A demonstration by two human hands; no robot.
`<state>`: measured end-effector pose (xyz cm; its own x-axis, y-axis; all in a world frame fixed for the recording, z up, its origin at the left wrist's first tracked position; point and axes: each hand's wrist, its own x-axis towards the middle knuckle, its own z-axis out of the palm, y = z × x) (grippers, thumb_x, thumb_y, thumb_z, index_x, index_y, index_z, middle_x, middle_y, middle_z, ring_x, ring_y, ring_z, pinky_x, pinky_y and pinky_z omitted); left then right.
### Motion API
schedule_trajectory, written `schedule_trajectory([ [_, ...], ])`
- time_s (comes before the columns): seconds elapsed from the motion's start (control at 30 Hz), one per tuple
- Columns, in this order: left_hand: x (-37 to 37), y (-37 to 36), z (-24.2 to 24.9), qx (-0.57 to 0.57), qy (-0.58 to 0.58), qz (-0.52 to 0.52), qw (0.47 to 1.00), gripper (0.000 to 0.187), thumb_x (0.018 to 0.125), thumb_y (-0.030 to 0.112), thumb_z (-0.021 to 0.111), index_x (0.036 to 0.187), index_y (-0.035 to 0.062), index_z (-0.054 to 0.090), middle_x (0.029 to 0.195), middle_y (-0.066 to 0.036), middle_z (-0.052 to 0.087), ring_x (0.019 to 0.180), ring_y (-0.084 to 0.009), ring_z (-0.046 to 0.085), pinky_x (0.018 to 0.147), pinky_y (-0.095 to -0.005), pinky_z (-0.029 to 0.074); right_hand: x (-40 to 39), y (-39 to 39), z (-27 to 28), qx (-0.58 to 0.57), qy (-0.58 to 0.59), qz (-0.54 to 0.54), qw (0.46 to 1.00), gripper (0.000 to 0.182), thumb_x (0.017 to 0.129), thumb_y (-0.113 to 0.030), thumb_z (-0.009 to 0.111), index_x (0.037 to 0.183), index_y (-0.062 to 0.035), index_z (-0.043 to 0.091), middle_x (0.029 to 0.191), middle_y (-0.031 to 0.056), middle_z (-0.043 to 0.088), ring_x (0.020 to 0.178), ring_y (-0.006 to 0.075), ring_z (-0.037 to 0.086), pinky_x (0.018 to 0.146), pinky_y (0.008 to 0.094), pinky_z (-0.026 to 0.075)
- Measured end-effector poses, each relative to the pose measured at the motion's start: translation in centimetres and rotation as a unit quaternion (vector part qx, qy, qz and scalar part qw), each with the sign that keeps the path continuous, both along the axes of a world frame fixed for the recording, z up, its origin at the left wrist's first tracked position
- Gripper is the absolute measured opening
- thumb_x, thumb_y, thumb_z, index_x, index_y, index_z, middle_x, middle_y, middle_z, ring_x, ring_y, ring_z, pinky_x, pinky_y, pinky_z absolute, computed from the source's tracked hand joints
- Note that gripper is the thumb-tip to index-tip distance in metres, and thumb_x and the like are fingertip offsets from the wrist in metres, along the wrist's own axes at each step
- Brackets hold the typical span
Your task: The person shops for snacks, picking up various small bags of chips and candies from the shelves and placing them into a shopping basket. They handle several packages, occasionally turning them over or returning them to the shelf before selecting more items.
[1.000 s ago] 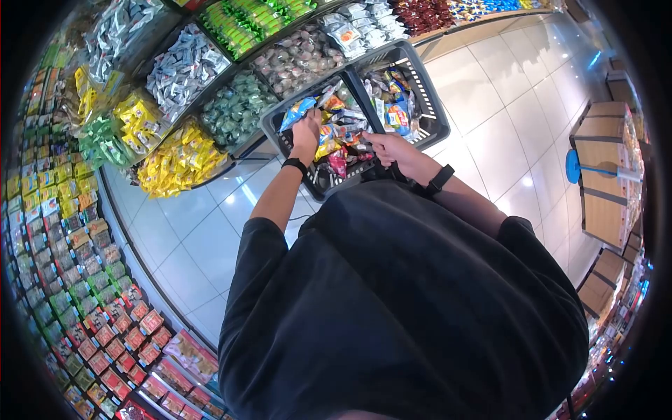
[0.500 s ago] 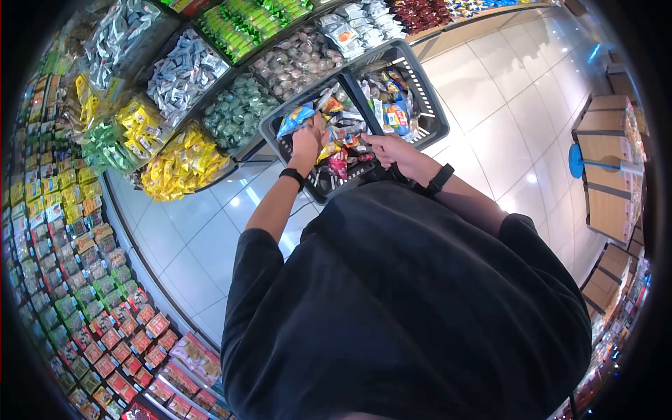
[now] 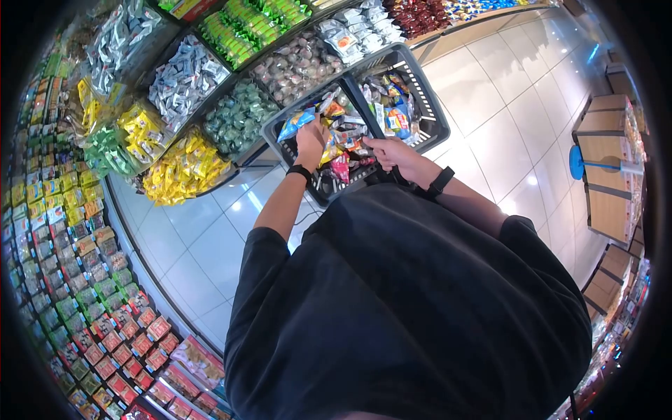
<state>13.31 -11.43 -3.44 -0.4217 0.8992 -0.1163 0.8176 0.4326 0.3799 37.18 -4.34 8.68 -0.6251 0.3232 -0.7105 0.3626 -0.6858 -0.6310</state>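
Note:
A dark grey basket (image 3: 437, 129) full of small colourful packets hangs in front of me, its dark handle (image 3: 362, 108) crossing the middle. My left hand (image 3: 311, 140) reaches into the basket's left part, fingers closed by a blue packet (image 3: 296, 124) near the left rim. At the handle's near end, my right hand (image 3: 393, 155) has its fingers closed around the handle. Below and between the hands lies a pink packet (image 3: 339, 168). A blue and yellow packet (image 3: 397, 120) rests in the right part of the basket.
Bins of yellow packets (image 3: 183, 168), green-wrapped sweets (image 3: 241, 115) and silver packets (image 3: 185, 80) adjoin the basket on the left and behind. Shelves of small boxes (image 3: 119, 343) line the far left. Wooden cabinets (image 3: 605, 168) stand at the right above a tiled floor (image 3: 490, 105).
My left hand has shifted slightly right and down with the blue packet. My right hand stays at the handle, nearly unmoved.

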Motion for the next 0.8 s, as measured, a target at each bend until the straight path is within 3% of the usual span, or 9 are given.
schedule_trajectory([
  [0.1, 0.5, 0.3, -0.1, 0.077, -0.003, 0.010, 0.997, 0.051, 0.084, 0.033, 0.071, 0.122, 0.0000, 0.059, 0.094, -0.025, 0.069, 0.091, -0.0430, 0.066, 0.079, -0.0492, 0.054, 0.1, 0.2, -0.1, -0.005, 0.004, -0.012, 1.000, 0.050, 0.093, -0.037, 0.069, 0.059, -0.0190, 0.037, 0.052, -0.0089, 0.030, 0.044, 0.0066, 0.025, 0.045, 0.0268, 0.020],
  [0.13, 0.7, 0.4, -0.4, 0.099, -0.006, 0.032, 0.995, 0.037, 0.084, 0.030, 0.071, 0.107, 0.0026, 0.061, 0.084, -0.022, 0.068, 0.085, -0.0432, 0.065, 0.074, -0.0506, 0.053, 0.1, 0.1, 0.5, -0.012, 0.006, -0.014, 1.000, 0.049, 0.092, -0.037, 0.069, 0.060, -0.0191, 0.038, 0.053, -0.0091, 0.031, 0.044, 0.0066, 0.025, 0.045, 0.0268, 0.020],
  [0.27, 0.6, 0.3, -1.3, 0.112, -0.061, 0.076, 0.989, 0.027, 0.082, 0.021, 0.072, 0.092, 0.0063, 0.052, 0.068, -0.018, 0.057, 0.073, -0.0439, 0.061, 0.063, -0.0511, 0.047, 0.2, 0.2, 0.7, -0.003, -0.001, -0.008, 1.000, 0.053, 0.097, -0.038, 0.063, 0.056, -0.0184, 0.036, 0.051, -0.0084, 0.032, 0.043, 0.0051, 0.025, 0.045, 0.0251, 0.021],
  [0.33, 1.6, -0.1, 0.2, 0.134, -0.071, 0.058, 0.987, 0.023, 0.086, 0.017, 0.067, 0.100, 0.0039, 0.054, 0.092, -0.026, 0.063, 0.085, -0.0460, 0.064, 0.070, -0.0525, 0.050, 0.3, 0.2, 1.2, -0.002, 0.002, -0.010, 1.000, 0.053, 0.097, -0.038, 0.063, 0.056, -0.0185, 0.036, 0.051, -0.0085, 0.032, 0.043, 0.0051, 0.025, 0.045, 0.0252, 0.021],
  [0.47, 3.6, -1.9, 5.7, 0.228, -0.178, -0.112, 0.951, 0.027, 0.084, 0.009, 0.069, 0.105, 0.0026, 0.053, 0.104, -0.025, 0.060, 0.090, -0.0475, 0.060, 0.070, -0.0517, 0.049, 0.6, 0.4, 0.9, -0.013, 0.021, -0.028, 0.999, 0.042, 0.094, -0.036, 0.068, 0.064, -0.0199, 0.043, 0.056, -0.0097, 0.032, 0.046, 0.0054, 0.026, 0.044, 0.0258, 0.021],
  [0.6, 1.2, -1.2, 11.0, 0.278, -0.192, -0.034, 0.940, 0.037, 0.083, 0.009, 0.074, 0.113, 0.0003, 0.054, 0.104, -0.014, 0.064, 0.087, -0.0219, 0.069, 0.061, -0.0301, 0.054, 0.8, 0.6, 0.2, -0.022, 0.025, -0.030, 0.999, 0.041, 0.094, -0.035, 0.068, 0.065, -0.0202, 0.043, 0.057, -0.0100, 0.032, 0.046, 0.0051, 0.025, 0.045, 0.0258, 0.020],
  [0.67, -2.4, 1.2, 13.5, 0.343, -0.269, 0.084, 0.896, 0.032, 0.085, 0.008, 0.072, 0.112, -0.0008, 0.057, 0.106, -0.013, 0.064, 0.085, -0.0153, 0.067, 0.062, -0.0275, 0.053, 0.9, 0.7, -0.4, -0.019, 0.019, -0.020, 0.999, 0.043, 0.096, -0.036, 0.066, 0.064, -0.0205, 0.042, 0.056, -0.0101, 0.029, 0.046, 0.0051, 0.025, 0.046, 0.0257, 0.020],
  [0.77, -9.7, 4.7, 10.5, 0.339, -0.335, 0.142, 0.867, 0.021, 0.088, 0.007, 0.069, 0.105, -0.0012, 0.060, 0.103, -0.014, 0.064, 0.085, -0.0200, 0.067, 0.068, -0.0295, 0.053, 1.0, 0.6, 0.4, -0.018, 0.020, -0.004, 1.000, 0.043, 0.097, -0.036, 0.064, 0.064, -0.0208, 0.042, 0.055, -0.0102, 0.028, 0.046, 0.0050, 0.024, 0.047, 0.0254, 0.020],
  [0.8, -12.2, 5.1, 6.9, 0.319, -0.140, 0.089, 0.933, 0.017, 0.088, 0.006, 0.068, 0.102, -0.0008, 0.061, 0.101, -0.014, 0.064, 0.086, -0.0233, 0.066, 0.072, -0.0317, 0.052, 1.1, 0.5, 0.7, -0.014, 0.014, 0.000, 1.000, 0.043, 0.097, -0.037, 0.063, 0.064, -0.0209, 0.042, 0.055, -0.0102, 0.028, 0.046, 0.0049, 0.023, 0.047, 0.0255, 0.020],
])
